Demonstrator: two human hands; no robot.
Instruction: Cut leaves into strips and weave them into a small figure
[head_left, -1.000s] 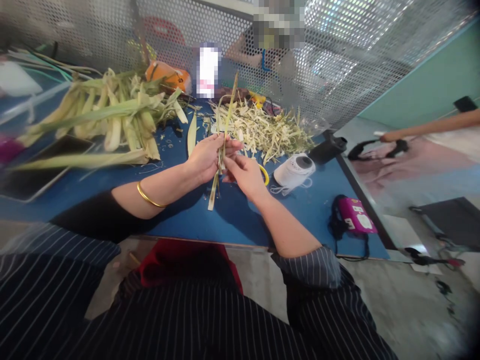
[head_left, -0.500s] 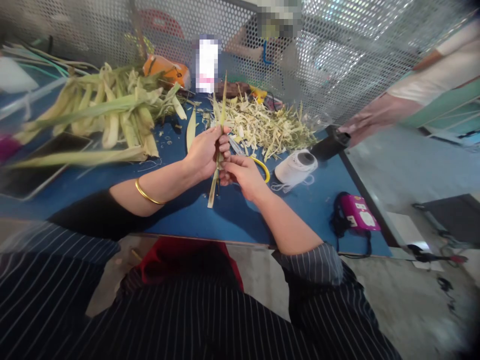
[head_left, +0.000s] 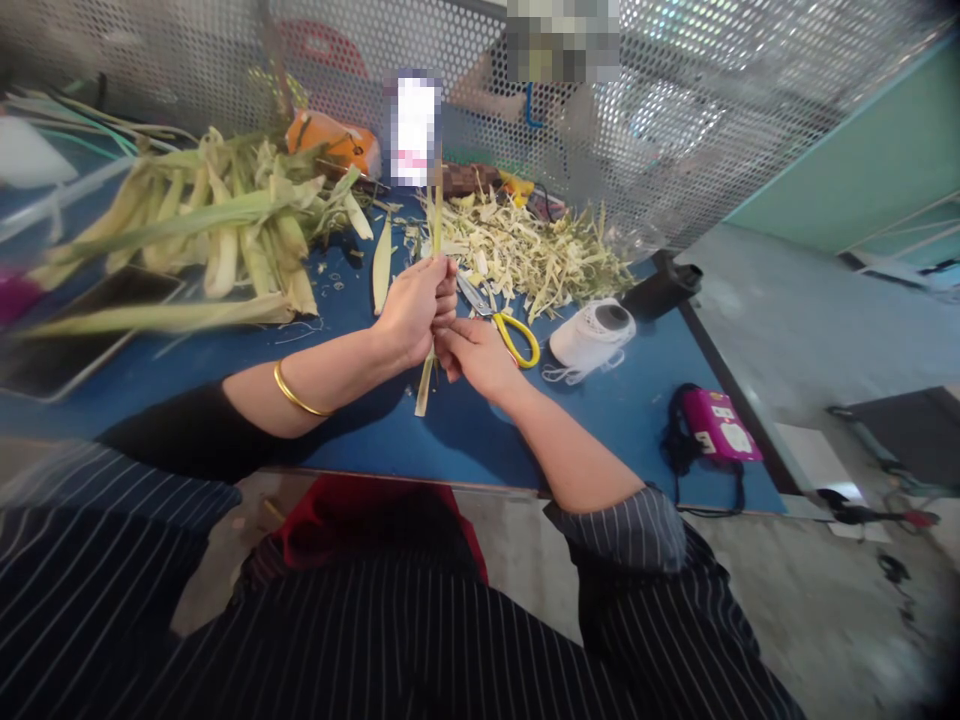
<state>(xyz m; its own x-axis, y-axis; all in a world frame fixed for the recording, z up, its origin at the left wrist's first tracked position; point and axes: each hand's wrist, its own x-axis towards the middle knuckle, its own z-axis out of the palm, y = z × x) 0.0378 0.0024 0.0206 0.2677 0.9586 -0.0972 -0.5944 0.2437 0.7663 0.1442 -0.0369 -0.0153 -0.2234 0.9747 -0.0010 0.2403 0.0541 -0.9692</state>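
Observation:
My left hand [head_left: 420,308] is closed around a narrow pale-green strip of what looks like corn husk [head_left: 424,388], held upright over the table. Its pointed end rises above the fist and its cut end hangs below. My right hand [head_left: 480,355] presses against the left one, its fingertips pinched on the strip near the lower end; the exact grip is partly hidden. Just beyond the right hand lie scissors with yellow handles [head_left: 517,342], their blades pointing away. A single loose husk [head_left: 382,265] lies flat beyond my left wrist.
Whole husks [head_left: 217,220] are heaped at the left, partly over a dark flat tablet-like panel [head_left: 135,345]. Shredded trimmings [head_left: 525,250] pile up at the back. A white thread spool [head_left: 592,335], black cylinder [head_left: 664,290] and magenta box [head_left: 718,425] stand right. Perforated metal sheet [head_left: 465,60] borders the back.
The strip has turned a little more upright, and my right fingers have closed in against the left fist. More of the scissors shows. A person's arm at the right has gone from view.

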